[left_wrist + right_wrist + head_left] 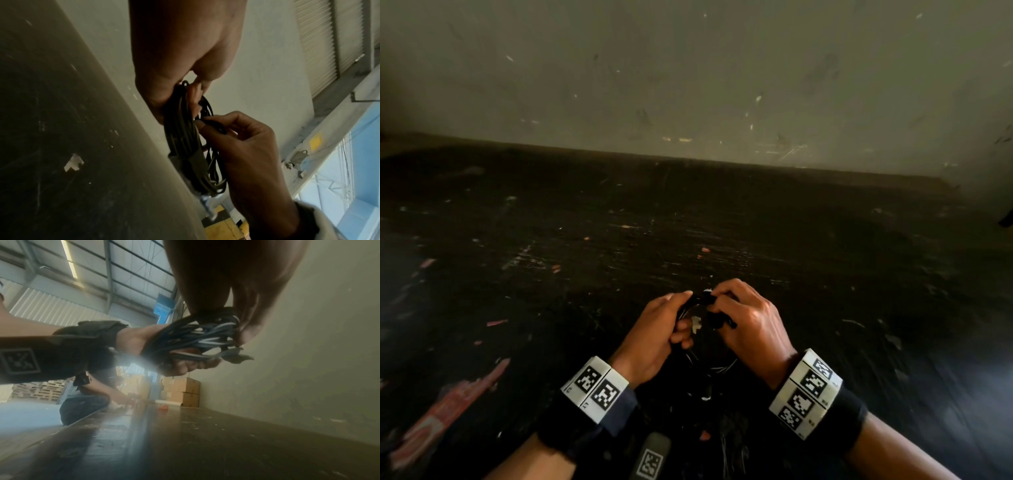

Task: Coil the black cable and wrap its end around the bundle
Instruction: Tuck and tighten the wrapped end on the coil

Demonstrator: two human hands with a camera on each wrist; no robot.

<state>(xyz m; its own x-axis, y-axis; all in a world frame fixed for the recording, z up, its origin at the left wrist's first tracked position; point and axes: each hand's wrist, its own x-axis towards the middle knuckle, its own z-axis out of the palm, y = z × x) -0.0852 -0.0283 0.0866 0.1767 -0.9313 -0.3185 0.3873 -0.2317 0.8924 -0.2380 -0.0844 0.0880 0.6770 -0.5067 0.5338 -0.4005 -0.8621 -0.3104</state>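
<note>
A: Cable location?
B: Black cable [185, 139], coiled into a bundle, held above the dark surface [585, 240] between both hands.
A: Grip?
B: Left hand [654, 335] clasps the loops; right hand [750, 318] pinches a strand.

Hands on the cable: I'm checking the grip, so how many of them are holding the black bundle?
2. The left hand grips the coiled black cable on one side; the right hand pinches a strand on the other side.
</note>
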